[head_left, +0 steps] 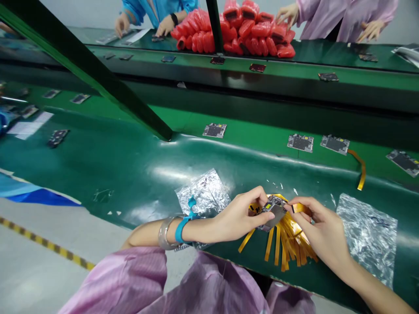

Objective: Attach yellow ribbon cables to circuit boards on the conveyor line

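Note:
My left hand [244,213] is closed on a small circuit board [276,211], thumb on its face and fingers behind its far edge. My right hand [322,222] pinches an orange flex cable [298,208] by its dark-tipped end, right at the board's right edge. Whether the cable's connector is joined to the board, I cannot tell. Beneath both hands a fanned pile of orange flex cables [284,248] lies on the green mat. A teal strap [183,226] and a clear bangle circle my left wrist.
Silvery bags lie left [204,192] and right [369,237] of the hands. Circuit boards [300,142] rest along the green belt, one with a flex cable [360,168] attached. A slanted green post [108,83] stands ahead on the left. Across sit red-wrapped bundles [242,30] and co-workers' hands.

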Tool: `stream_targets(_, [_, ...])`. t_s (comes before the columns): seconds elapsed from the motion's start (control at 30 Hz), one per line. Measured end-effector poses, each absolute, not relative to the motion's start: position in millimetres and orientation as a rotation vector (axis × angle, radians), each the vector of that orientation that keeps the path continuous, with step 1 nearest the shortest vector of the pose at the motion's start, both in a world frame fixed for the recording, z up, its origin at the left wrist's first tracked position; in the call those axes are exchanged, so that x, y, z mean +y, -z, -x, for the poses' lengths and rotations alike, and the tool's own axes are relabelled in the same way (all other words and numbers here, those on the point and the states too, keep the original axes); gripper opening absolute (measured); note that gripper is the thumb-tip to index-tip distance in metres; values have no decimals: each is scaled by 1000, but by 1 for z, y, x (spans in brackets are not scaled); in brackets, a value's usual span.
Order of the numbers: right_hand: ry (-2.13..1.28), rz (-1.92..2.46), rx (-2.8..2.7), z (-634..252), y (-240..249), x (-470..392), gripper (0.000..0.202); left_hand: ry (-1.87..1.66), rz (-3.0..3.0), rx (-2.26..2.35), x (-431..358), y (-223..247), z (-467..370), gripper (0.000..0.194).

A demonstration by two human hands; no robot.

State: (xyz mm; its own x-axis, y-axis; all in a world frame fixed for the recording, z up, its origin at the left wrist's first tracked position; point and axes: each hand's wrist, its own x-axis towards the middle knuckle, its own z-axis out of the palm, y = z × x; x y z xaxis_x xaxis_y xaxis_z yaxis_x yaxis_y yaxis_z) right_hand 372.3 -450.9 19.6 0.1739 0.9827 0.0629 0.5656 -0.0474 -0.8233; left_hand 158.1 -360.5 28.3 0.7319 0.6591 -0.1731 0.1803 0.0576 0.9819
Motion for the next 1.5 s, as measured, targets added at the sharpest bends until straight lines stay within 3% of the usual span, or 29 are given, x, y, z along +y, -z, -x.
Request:
stream_targets(0.57, [-780, 1693, -1434, -377, -18, -451, 8, -311, -1560, 713, -359, -38, -158, 21])
stream_targets(0.77, [-722, 1684, -1546, -379, -18, -461, 11, -294, -1111, 733, -360, -33, -167, 32])
stream_targets(0.93, [-1255, 1605, -1252, -383, -33, -461, 45, -199, -773, 801, -351, -28, -178, 39])
stream_targets(1.1, [-1667, 1516, -1002, -388, -39, -458, 33, -76, -1027, 653, -341, -30, -173, 40])
stream_targets(1.5, [-1984, 1495, -863, -377, -42, -457, 29, 102, -1379, 601, -340, -51, -157, 35])
